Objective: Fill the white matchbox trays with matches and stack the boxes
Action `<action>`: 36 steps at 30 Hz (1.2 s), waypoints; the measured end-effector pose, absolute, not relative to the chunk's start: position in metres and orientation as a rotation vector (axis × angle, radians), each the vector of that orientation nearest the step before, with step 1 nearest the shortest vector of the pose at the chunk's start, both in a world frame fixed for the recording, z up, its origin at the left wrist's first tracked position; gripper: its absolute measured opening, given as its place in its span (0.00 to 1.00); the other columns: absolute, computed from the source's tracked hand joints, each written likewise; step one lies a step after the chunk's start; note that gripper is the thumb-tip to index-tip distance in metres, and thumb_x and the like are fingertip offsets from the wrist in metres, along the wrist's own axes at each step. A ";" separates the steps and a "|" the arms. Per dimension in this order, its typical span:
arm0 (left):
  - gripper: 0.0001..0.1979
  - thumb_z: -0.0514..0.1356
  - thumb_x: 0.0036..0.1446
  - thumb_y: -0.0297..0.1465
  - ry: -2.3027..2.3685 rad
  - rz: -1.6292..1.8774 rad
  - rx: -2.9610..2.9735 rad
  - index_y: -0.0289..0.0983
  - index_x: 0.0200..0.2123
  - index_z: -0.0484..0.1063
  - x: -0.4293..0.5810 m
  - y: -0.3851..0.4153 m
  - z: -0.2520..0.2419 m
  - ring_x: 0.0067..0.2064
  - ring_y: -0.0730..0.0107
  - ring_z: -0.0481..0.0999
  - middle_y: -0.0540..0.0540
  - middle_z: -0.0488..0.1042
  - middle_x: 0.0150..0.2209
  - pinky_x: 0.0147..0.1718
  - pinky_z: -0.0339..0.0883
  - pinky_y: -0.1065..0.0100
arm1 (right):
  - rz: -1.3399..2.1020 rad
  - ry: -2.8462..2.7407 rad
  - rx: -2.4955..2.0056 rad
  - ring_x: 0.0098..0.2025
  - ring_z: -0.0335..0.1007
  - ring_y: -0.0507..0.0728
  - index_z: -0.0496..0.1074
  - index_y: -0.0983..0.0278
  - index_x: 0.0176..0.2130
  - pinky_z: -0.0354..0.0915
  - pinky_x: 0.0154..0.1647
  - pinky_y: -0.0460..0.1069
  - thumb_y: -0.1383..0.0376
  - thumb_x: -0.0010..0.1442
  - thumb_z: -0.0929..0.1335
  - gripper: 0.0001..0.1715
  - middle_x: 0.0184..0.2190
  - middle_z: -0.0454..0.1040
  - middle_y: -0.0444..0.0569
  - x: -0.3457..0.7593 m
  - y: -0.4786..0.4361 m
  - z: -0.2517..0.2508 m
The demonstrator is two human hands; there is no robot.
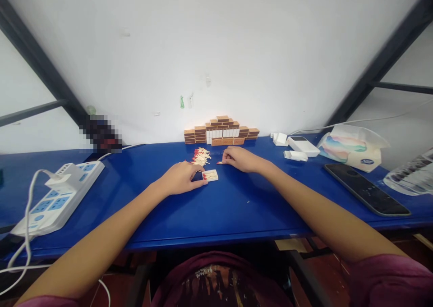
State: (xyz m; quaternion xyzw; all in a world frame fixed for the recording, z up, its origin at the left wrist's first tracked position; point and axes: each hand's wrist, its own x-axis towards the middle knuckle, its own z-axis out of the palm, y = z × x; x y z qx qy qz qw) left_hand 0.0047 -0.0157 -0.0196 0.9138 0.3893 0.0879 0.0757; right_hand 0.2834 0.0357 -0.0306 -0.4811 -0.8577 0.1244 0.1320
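Note:
On the blue table, my left hand [182,177] has its thumb and forefinger about the left end of a small white matchbox tray [212,176]. A few red-headed matches lie in that tray. Just behind it sits a loose pile of matches [201,156], heads mostly to the left. To the right of the pile, my right hand [238,158] is pinched closed low over the table on some matches [219,163], whose red heads poke out to the left. How many it holds is hidden by the fingers.
Against the wall stands a stepped stack of matchboxes [199,135]. White trays [296,156], a white box [303,146], a tissue pack [352,147], a phone [367,190] and a plastic bottle [411,174] are at right. A power strip [61,199] with cables lies left.

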 end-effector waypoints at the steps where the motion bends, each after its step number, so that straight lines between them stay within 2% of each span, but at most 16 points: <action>1: 0.21 0.60 0.67 0.50 1.167 0.262 2.741 0.39 0.49 0.79 0.005 -0.016 -0.020 0.30 0.65 0.76 0.49 0.77 0.28 0.35 0.62 0.65 | 0.363 -2.488 -1.397 0.39 0.73 0.57 0.75 0.64 0.38 0.61 0.39 0.48 0.69 0.68 0.68 0.06 0.40 0.80 0.54 0.283 0.035 -0.029; 4: 0.21 0.61 0.67 0.49 1.166 0.259 2.746 0.40 0.49 0.78 0.005 -0.015 -0.019 0.30 0.65 0.76 0.50 0.77 0.28 0.36 0.62 0.65 | 0.380 -2.492 -1.385 0.38 0.73 0.56 0.75 0.65 0.38 0.61 0.39 0.48 0.70 0.68 0.67 0.07 0.40 0.80 0.54 0.283 0.033 -0.027; 11: 0.21 0.60 0.67 0.49 1.164 0.256 2.749 0.39 0.49 0.78 0.005 -0.016 -0.019 0.30 0.65 0.77 0.49 0.77 0.28 0.35 0.62 0.65 | 0.481 -2.476 -1.407 0.36 0.75 0.57 0.76 0.64 0.37 0.63 0.37 0.49 0.66 0.65 0.70 0.04 0.38 0.82 0.52 0.287 0.035 -0.028; 19: 0.22 0.60 0.67 0.50 1.176 0.253 2.752 0.39 0.50 0.79 0.004 -0.014 -0.020 0.29 0.66 0.76 0.50 0.77 0.28 0.34 0.61 0.65 | 0.434 -2.533 -1.402 0.38 0.74 0.57 0.76 0.64 0.37 0.63 0.38 0.49 0.68 0.67 0.68 0.06 0.39 0.81 0.54 0.286 0.032 -0.024; 22: 0.21 0.60 0.67 0.50 1.179 0.246 2.743 0.39 0.49 0.79 0.004 -0.015 -0.020 0.30 0.66 0.76 0.50 0.77 0.28 0.33 0.60 0.66 | 0.457 -2.528 -1.407 0.36 0.72 0.57 0.74 0.64 0.36 0.62 0.36 0.49 0.63 0.69 0.68 0.10 0.37 0.80 0.54 0.285 0.029 -0.022; 26: 0.22 0.60 0.67 0.50 1.170 0.251 2.752 0.39 0.50 0.79 0.004 -0.015 -0.020 0.30 0.66 0.75 0.50 0.77 0.28 0.33 0.59 0.66 | 0.562 -2.523 -1.441 0.35 0.72 0.57 0.74 0.63 0.38 0.62 0.34 0.49 0.57 0.66 0.72 0.11 0.37 0.80 0.52 0.284 0.025 -0.019; 30: 0.22 0.60 0.67 0.50 1.175 0.262 2.756 0.39 0.50 0.79 0.004 -0.015 -0.020 0.29 0.66 0.75 0.50 0.77 0.27 0.34 0.60 0.65 | 0.493 -2.550 -1.442 0.36 0.73 0.58 0.75 0.62 0.36 0.62 0.37 0.50 0.63 0.66 0.72 0.05 0.38 0.80 0.52 0.283 0.022 -0.017; 36: 0.22 0.60 0.67 0.50 1.173 0.244 2.741 0.39 0.50 0.79 0.004 -0.014 -0.019 0.29 0.66 0.75 0.50 0.77 0.28 0.33 0.59 0.66 | 0.379 -2.625 -1.416 0.40 0.72 0.60 0.75 0.65 0.37 0.62 0.42 0.50 0.63 0.70 0.68 0.09 0.41 0.79 0.57 0.277 0.020 -0.017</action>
